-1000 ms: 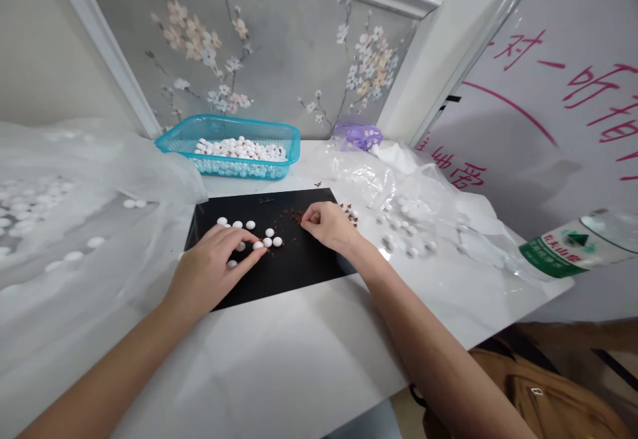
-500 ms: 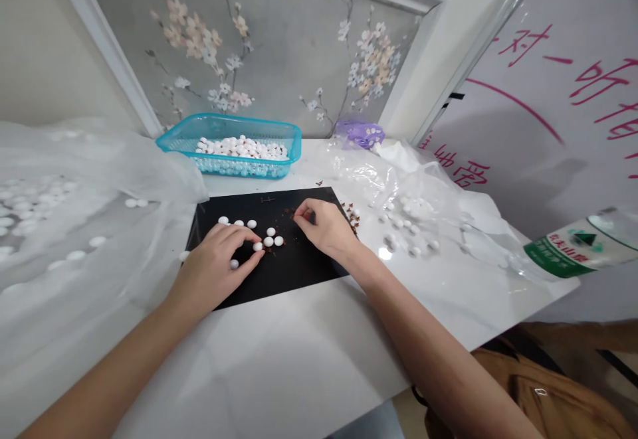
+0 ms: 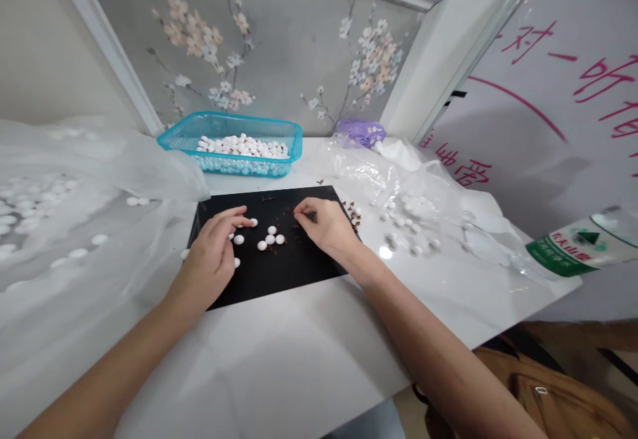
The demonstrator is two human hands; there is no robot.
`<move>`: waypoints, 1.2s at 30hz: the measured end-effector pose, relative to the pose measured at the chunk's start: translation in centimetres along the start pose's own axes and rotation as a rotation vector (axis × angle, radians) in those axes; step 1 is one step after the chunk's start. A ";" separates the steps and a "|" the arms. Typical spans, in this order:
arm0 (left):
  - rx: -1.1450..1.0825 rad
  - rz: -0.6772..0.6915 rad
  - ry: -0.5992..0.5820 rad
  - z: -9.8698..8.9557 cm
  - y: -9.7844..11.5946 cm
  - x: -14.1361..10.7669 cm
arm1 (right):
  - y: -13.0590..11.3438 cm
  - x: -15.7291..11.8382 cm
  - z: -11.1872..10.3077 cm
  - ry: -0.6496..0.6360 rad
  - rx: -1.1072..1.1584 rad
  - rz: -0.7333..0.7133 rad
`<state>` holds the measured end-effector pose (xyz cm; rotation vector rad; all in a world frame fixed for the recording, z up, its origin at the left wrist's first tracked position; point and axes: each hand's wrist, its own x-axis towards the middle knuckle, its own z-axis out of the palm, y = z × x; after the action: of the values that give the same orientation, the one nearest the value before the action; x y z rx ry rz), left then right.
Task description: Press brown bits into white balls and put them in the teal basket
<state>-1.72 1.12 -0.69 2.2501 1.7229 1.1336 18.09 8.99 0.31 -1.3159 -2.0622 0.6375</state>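
Observation:
My left hand (image 3: 212, 256) lies on the left part of a black mat (image 3: 279, 279), fingers apart and curled, touching no bead that I can make out. Small white round beads (image 3: 270, 240) sit loosely on the mat just right of those fingers. My right hand (image 3: 323, 226) rests at the mat's far right, thumb and fingertips pinched together among reddish-brown crumbs (image 3: 296, 226). Nothing shows between those fingertips. More crumbs (image 3: 353, 216) lie past the mat's right edge.
A teal plastic basket (image 3: 239, 167) holds many white beads behind the mat. Crumpled clear plastic sheets (image 3: 100, 160) (image 3: 423, 193) with scattered beads lie on both sides. A water bottle (image 3: 573, 250) lies at right. A brown bag (image 3: 548, 392) sits below the white table's edge.
My left hand has drawn back to the left and turned, its fingers lifting off the beads and uncovering some. My right hand has barely moved.

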 end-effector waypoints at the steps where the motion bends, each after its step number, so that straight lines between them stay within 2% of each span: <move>1: 0.003 -0.022 0.022 0.0 0.1 0.0 | 0.1 0.0 0.0 0.008 0.012 -0.002; 8: -0.140 -0.350 0.093 -1.0 1.6 -0.2 | -0.5 -0.2 -0.1 0.016 0.131 0.016; 12: -0.014 -0.330 0.066 -1.4 1.8 -0.3 | -0.9 -0.4 -0.2 0.009 0.178 0.024; 16: -0.071 -0.314 0.022 -1.2 1.8 -0.1 | -0.8 -0.5 0.0 0.018 0.227 0.015; 20: -0.214 -0.389 0.059 -0.8 1.9 0.1 | -0.7 -0.4 0.5 0.023 0.276 0.004; 26: -0.373 -0.440 0.033 -0.4 2.0 0.4 | -0.7 -0.5 0.7 0.020 0.263 -0.008; 32: -0.781 -0.717 0.163 -0.6 2.6 0.8 | -0.7 -0.5 0.8 0.010 0.263 -0.038; 34: -0.858 -0.760 0.171 -0.7 2.9 0.8 | -0.7 -0.5 0.8 0.000 0.262 -0.046; 36: -0.887 -0.749 0.147 -0.8 3.1 0.7 | -0.8 -0.6 0.8 -0.003 0.255 -0.052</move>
<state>0.29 0.32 1.71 0.9207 1.4380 1.4441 17.21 8.07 0.10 -1.1129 -1.9364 0.8482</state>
